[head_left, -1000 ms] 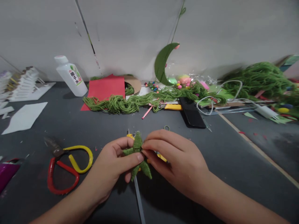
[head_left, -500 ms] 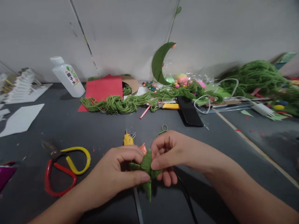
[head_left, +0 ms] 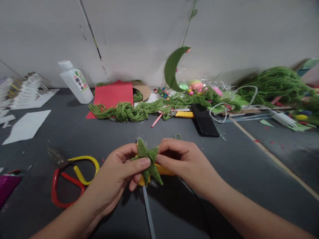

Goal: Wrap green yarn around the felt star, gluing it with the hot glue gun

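Observation:
A five-pointed star [head_left: 147, 156] wrapped in green yarn is in my left hand [head_left: 126, 166], gripped between thumb and fingers with its front face showing. My right hand [head_left: 179, 157] is closed in a pinch at the star's right point; its fingertips hide most of what they hold. Just behind that hand a loop of green yarn [head_left: 177, 136] shows. Beneath both hands lies a yellow hot glue gun [head_left: 164, 170], partly covered, with a pale glue stick [head_left: 149, 212] extending toward me.
Red-and-yellow-handled scissors [head_left: 68, 176] lie left. A white bottle [head_left: 76, 83] stands behind them. Across the back are a green yarn skein [head_left: 124, 112], red paper [head_left: 113, 94], a black phone [head_left: 205, 121], a yellow cutter [head_left: 184, 114], a green crescent [head_left: 173, 71] and a white charger [head_left: 284, 119].
The star has turned and risen slightly, so more of its face shows. My right hand has shifted from the star's middle to its right point. The view has moved slightly left.

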Action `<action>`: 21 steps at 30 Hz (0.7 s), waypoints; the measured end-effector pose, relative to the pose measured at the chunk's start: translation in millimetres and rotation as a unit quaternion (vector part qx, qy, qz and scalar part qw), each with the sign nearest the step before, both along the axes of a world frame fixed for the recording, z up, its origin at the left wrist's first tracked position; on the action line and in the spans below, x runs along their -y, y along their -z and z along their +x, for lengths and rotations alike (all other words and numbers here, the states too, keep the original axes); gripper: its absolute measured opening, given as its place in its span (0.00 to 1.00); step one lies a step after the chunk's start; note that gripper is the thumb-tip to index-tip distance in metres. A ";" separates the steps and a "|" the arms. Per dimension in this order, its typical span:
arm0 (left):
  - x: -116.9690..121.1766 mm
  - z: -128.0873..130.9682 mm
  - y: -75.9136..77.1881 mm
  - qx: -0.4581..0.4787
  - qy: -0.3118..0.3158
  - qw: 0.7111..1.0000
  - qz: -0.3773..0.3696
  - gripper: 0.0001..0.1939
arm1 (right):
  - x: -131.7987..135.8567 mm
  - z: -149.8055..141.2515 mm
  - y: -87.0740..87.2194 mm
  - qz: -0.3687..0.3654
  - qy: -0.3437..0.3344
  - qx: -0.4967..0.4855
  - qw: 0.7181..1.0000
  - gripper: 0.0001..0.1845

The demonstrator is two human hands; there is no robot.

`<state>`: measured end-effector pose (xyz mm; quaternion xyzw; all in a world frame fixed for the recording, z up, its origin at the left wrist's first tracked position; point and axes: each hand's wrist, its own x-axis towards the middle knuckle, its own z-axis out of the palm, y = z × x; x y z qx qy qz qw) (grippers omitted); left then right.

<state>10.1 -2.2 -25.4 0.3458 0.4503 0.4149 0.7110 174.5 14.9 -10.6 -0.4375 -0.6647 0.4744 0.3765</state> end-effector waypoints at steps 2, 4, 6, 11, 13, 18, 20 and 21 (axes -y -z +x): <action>-0.6 0.7 -1.2 0.018 -0.012 1.000 -0.007 0.02 | 3.1 -0.3 0.7 0.149 0.007 0.089 0.985 0.07; -1.2 0.7 -1.4 0.023 -0.024 0.999 -0.007 0.02 | 4.7 1.0 3.3 0.246 -0.009 0.143 0.959 0.07; -1.5 0.2 -0.6 0.014 -0.031 0.999 0.000 0.02 | 5.3 2.9 5.7 0.295 -0.030 0.178 0.938 0.08; 0.4 0.4 -0.4 -0.093 -0.046 0.992 0.072 0.03 | 7.1 5.8 2.2 0.323 -0.051 0.237 0.915 0.10; 1.1 1.8 -2.5 -0.147 -0.057 0.983 0.093 0.05 | 8.8 5.6 -0.8 0.315 -0.056 0.260 0.911 0.11; 1.9 5.3 -6.2 -0.196 -0.039 0.977 0.078 0.07 | 13.1 2.0 1.9 0.392 -0.021 0.327 0.860 0.13; 2.3 5.4 -5.0 -0.190 -0.026 0.979 0.073 0.08 | 14.5 0.7 5.4 0.424 -0.006 0.355 0.834 0.14; 2.5 5.2 -3.8 -0.185 -0.020 0.980 0.075 0.08 | 15.1 0.3 6.9 0.430 -0.003 0.365 0.826 0.14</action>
